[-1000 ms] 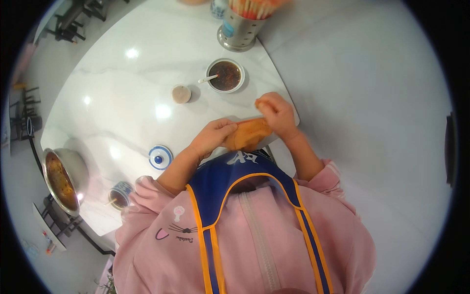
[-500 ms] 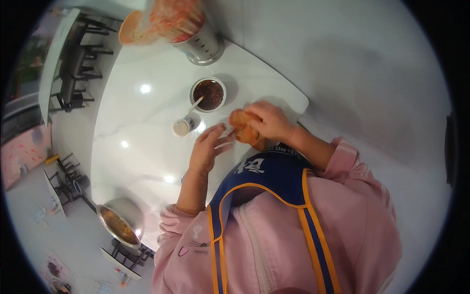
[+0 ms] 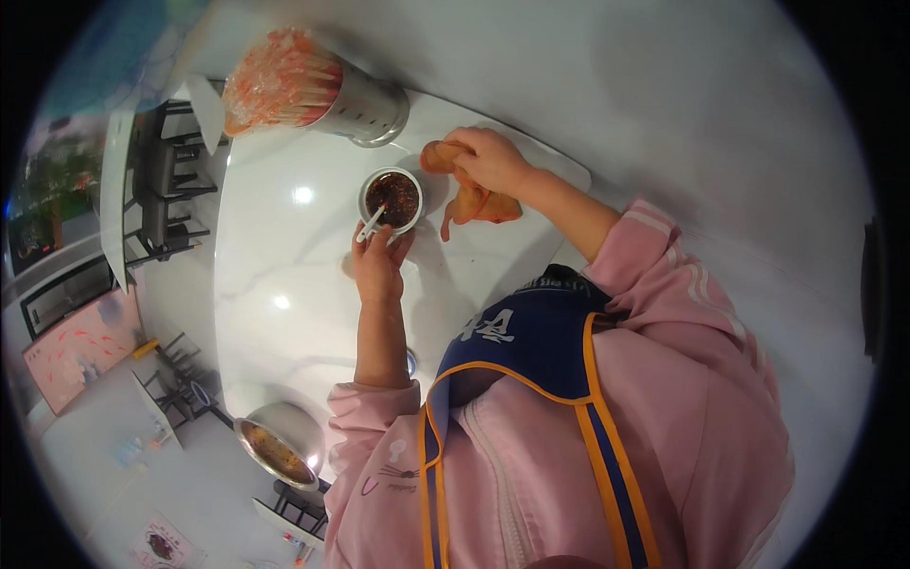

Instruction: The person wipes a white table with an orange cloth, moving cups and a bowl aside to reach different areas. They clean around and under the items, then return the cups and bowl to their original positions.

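Note:
An orange-brown cloth [image 3: 471, 201] hangs in loose folds from my right hand [image 3: 490, 161], whose fingers are closed on it above the table, right of the white bowl [image 3: 414, 226]. Dark red sauce with flecks [image 3: 399, 192] fills the bowl. A white spoon [image 3: 373, 222] leans in it, its handle over the near rim. My left hand [image 3: 379, 270] is at that rim, with the end of the spoon handle between its fingers. The small lidded cup is mostly hidden behind this hand.
A perforated metal holder [image 3: 365, 104] packed with wrapped chopsticks [image 3: 284, 81] stands at the back left. At the near left is a metal pan [image 3: 296, 431] with brownish contents. A wall [image 3: 664, 123] borders the white table [image 3: 275, 247] on the right. Dark chairs [image 3: 175, 171] stand beyond.
My left hand has moved from beside the cloth to the spoon and bowl. My right hand has carried the cloth farther away from me, and it now hangs more spread out. The view has shifted.

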Demonstrator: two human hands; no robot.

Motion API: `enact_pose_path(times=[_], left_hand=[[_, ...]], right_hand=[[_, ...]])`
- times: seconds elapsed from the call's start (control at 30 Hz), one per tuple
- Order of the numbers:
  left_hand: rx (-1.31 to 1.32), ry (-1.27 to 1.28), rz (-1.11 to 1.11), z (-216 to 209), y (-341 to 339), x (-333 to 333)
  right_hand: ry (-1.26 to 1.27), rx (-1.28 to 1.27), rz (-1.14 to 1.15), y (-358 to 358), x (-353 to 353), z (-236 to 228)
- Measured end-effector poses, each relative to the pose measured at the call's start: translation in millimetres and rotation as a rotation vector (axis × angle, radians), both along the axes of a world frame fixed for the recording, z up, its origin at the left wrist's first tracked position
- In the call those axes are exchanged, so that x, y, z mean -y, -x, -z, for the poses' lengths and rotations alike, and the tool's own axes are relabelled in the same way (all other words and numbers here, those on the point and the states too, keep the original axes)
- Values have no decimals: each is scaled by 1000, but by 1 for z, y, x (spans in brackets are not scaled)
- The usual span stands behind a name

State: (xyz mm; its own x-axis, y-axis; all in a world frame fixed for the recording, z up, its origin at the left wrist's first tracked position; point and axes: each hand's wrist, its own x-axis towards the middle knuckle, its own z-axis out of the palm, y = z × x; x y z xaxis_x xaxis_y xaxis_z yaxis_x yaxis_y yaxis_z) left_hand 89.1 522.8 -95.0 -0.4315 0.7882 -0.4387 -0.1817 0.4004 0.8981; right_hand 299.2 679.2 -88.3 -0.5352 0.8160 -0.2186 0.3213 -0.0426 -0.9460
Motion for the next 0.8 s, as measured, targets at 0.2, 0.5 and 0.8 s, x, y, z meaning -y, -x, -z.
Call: enact_pose_path(times=[0.2, 0.5, 0.8], left_hand=[[-149, 104, 161, -22, 19, -16], [-224, 177, 333, -26, 53, -29], [-169, 188, 338, -16, 66, -29]], right_hand=[[141, -110, 223, -16, 27, 21], [75, 100, 342, -30, 45, 20], [239, -35, 291, -17, 41, 5]])
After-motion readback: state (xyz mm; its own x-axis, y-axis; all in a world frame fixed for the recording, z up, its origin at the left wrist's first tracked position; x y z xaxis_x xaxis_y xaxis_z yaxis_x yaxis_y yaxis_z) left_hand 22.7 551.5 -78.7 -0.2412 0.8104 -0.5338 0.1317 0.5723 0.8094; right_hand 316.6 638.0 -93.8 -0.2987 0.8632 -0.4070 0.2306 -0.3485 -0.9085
